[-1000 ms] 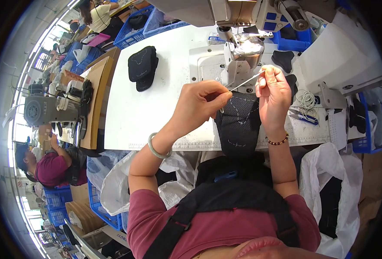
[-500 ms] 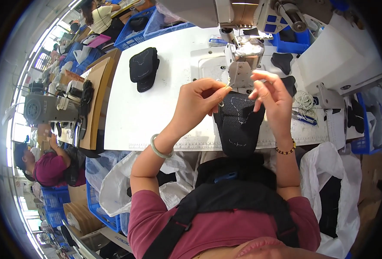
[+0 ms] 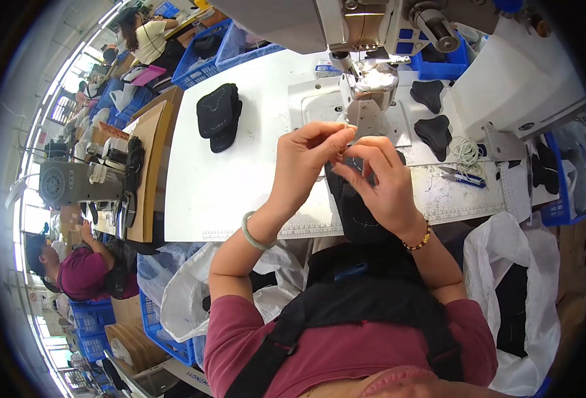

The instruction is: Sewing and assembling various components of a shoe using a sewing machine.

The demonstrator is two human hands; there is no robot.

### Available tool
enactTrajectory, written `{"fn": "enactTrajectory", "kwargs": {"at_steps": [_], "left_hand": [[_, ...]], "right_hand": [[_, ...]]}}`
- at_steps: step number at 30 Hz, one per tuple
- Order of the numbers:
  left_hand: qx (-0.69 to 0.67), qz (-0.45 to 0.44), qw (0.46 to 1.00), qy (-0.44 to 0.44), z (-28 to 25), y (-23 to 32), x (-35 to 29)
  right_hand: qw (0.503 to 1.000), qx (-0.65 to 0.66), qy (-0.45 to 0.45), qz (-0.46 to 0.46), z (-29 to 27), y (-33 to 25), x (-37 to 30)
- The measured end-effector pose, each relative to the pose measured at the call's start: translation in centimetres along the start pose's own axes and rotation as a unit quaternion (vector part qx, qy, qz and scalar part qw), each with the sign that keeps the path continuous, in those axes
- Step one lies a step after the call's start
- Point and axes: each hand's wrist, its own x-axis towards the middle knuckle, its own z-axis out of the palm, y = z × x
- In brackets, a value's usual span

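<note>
My left hand is closed in a pinch on a thin pale thread, just in front of the sewing machine's needle area. Fingertips of my right hand come together right beside it; whatever they pinch is too small to make out. Below both hands lies a black padded piece with light stitched outlines, its lower end hanging over the table's near edge. My right hand covers much of it. Two more black padded pieces are stacked at the left of the white table.
Right of the machine lie small black shaped pieces, a coil of white cord and blue-handled snips. A white sack stands at the right, and blue crates stand behind. Another person sits at far left.
My right hand has swung left and its spread fingers have closed next to my left fingertips. My left hand keeps its pinch. The whole view has shifted slightly.
</note>
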Motion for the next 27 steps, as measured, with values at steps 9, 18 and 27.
{"fn": "enactTrajectory", "kwargs": {"at_steps": [9,18,27], "left_hand": [[-0.066,0.004,0.997,-0.024,0.4,-0.1,0.2],[0.017,-0.045,0.981,-0.185,0.0,0.6,0.1],[-0.156,-0.097,0.974,-0.129,-0.2,-0.5,1.6]], "right_hand": [[0.996,0.075,0.033,0.019,0.3,0.2,1.1],[0.627,0.676,-0.046,0.385,-4.5,2.1,2.3],[0.735,0.585,-0.118,0.322,-5.0,4.3,1.5]]}}
